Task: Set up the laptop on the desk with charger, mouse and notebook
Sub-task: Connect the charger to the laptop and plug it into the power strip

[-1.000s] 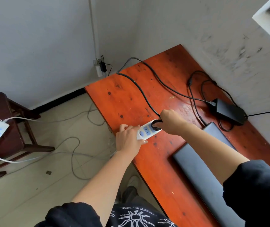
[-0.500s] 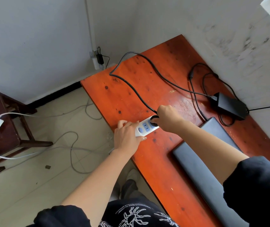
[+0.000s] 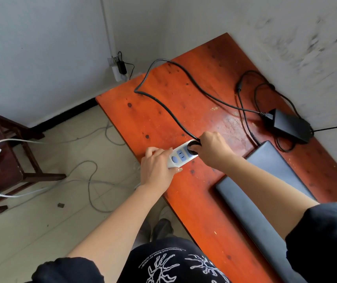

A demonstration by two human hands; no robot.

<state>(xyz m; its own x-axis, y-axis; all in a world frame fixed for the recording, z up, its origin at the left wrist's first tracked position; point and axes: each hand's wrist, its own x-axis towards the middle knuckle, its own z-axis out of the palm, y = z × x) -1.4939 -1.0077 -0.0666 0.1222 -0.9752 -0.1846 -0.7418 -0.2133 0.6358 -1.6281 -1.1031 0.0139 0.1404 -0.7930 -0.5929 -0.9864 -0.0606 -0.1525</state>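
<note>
The step in hand is the charger. At the table's (image 3: 184, 94) left edge, the left hand (image 3: 159, 170) holds the white strip (image 3: 180, 158), its grip wrapped over the strip's left end with the thumb along the near side. The right hand (image 3: 212, 150) has its grip curled around the black plug (image 3: 193, 149), which sits at the strip's right-hand socket. Whether the pins are fully in cannot be told, as the fingers cover the joint.

From the plug, the cord (image 3: 163, 107) loops across the far part of the table to the brick (image 3: 290, 125), which lies by the right wall. A thinner lead runs from there toward the far end of the closed laptop (image 3: 265, 180), which lies flat on the right side of the table, partly under the right forearm.

The next move likely calls for a firm push on the plug while the left hand braces the strip against sliding. After that the laptop needs opening. No mouse or notebook is in view, so both would have to be fetched.
</note>
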